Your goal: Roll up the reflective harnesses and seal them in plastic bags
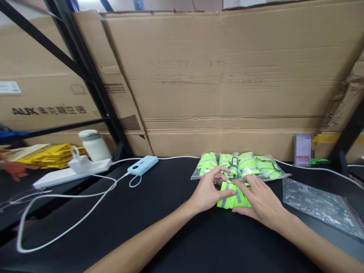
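A folded bundle of neon yellow-green reflective strap [231,196] with grey stripes rests on the black table, between both hands. My left hand [209,189] grips its left side, with the thumb across the front and the fingers curled behind. From the right, my right hand [260,199] clasps the same bundle, thumb low at the front edge and index finger over the top. Just beyond the hands lies a clear plastic bag [196,175] holding several similar bundles in a row. Part of that bag is hidden by my fingers.
An empty-looking clear bag [321,204] lies flat at the right. Leftward are a light-blue power bank [143,165], looping white cable [76,226], power strip [51,180] and white bottle [95,146]. Cardboard [227,76] walls the back; a blurred phone-like object [303,150] leans there. Another person's hand [15,167] shows far left.
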The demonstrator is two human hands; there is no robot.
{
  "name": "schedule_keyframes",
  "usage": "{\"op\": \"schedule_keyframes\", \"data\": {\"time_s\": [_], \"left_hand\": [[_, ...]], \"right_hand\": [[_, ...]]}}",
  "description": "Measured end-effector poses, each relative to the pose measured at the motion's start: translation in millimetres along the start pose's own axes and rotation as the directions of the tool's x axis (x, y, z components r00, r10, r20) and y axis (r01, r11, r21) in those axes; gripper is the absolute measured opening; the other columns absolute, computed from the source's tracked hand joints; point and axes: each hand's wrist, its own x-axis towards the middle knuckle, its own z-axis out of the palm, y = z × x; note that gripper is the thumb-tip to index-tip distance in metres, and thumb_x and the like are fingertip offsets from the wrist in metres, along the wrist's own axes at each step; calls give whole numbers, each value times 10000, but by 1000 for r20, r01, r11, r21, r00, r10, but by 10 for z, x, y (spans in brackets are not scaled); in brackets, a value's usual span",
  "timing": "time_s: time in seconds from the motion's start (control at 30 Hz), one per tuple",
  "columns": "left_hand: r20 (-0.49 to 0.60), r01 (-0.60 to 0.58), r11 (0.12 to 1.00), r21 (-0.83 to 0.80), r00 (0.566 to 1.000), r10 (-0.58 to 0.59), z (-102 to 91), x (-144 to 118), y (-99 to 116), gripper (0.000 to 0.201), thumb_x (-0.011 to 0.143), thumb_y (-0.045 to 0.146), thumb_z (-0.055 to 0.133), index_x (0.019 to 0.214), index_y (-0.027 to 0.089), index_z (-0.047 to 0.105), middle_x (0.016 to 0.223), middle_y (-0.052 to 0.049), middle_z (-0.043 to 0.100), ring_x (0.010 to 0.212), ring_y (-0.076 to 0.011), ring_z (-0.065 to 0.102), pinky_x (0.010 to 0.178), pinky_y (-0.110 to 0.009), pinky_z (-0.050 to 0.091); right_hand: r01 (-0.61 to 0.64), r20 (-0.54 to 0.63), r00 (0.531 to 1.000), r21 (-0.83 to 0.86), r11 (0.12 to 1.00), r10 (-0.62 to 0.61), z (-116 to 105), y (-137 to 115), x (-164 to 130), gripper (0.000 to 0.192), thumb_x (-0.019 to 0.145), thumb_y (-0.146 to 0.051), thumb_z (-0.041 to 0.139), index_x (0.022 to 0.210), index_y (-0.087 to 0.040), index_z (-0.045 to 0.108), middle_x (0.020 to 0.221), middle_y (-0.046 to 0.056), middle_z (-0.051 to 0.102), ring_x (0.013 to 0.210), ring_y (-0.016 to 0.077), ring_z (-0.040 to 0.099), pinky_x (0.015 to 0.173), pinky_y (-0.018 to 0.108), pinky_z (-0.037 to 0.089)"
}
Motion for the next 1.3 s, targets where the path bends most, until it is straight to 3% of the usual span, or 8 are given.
{"op": "schedule_keyframes", "data": {"time_s": [0.23,0.47,0.8,0.9,1.0,1.07,1.13,1.3], "left_hand": [[-1,-208,928,311,976,219,84,-101,58,410,800,257,746,1178,237,590,1026,-27,684,939,-212,649,815,-323,515],[-38,-153,976,154,986,161,91,-74,17,473,749,293,825,1152,204,595,904,-4,645,836,-188,645,776,-307,536],[-47,-281,937,209,954,297,188,-130,-13,499,732,216,857,1152,216,587,880,9,667,816,-171,668,806,-290,558],[42,-481,802,354,865,501,201,-156,-27,404,846,234,774,1193,213,569,1007,-48,700,883,-189,682,837,-312,568],[134,-671,563,484,692,710,234,-171,-18,242,929,182,665,1150,195,565,948,-55,711,841,-198,675,778,-326,570],[168,-724,457,516,609,775,254,-170,-8,162,949,128,611,1094,183,565,910,-56,706,830,-194,670,765,-324,570],[184,-744,419,520,577,796,262,-167,-5,136,955,109,588,1073,172,563,938,-74,700,859,-191,674,788,-319,578],[170,-733,407,546,572,802,233,-176,-13,143,938,143,612,1071,187,581,976,-75,663,877,-180,676,792,-294,592]], "right_hand": [[10,-2,1000,-32,999,-10,87,84,-30,515,891,-431,715,1303,-186,525,1022,112,607,921,312,641,714,430,587],[-20,-44,999,73,997,23,58,65,-27,623,857,-425,735,1383,-206,484,1053,108,562,949,302,598,768,423,555],[12,-82,997,32,999,-9,-10,-6,6,471,832,-200,734,1249,-156,519,931,81,579,823,274,589,689,380,519],[34,-95,995,56,998,-29,37,37,-23,387,811,-125,708,1140,-170,509,929,79,601,825,274,601,687,373,512],[62,-104,993,150,987,-47,63,74,-34,329,823,-91,661,1072,-200,476,926,63,627,829,261,620,697,354,504],[54,-103,994,192,980,-35,60,86,-28,288,832,-82,633,1019,-216,460,894,45,630,797,247,621,676,336,487],[51,-103,994,195,980,-31,48,90,-19,251,839,-88,615,959,-226,444,848,33,621,747,236,608,636,321,461],[90,-102,992,179,980,-72,31,95,-5,208,847,-96,594,887,-233,443,782,18,607,684,218,575,607,307,426]]}}
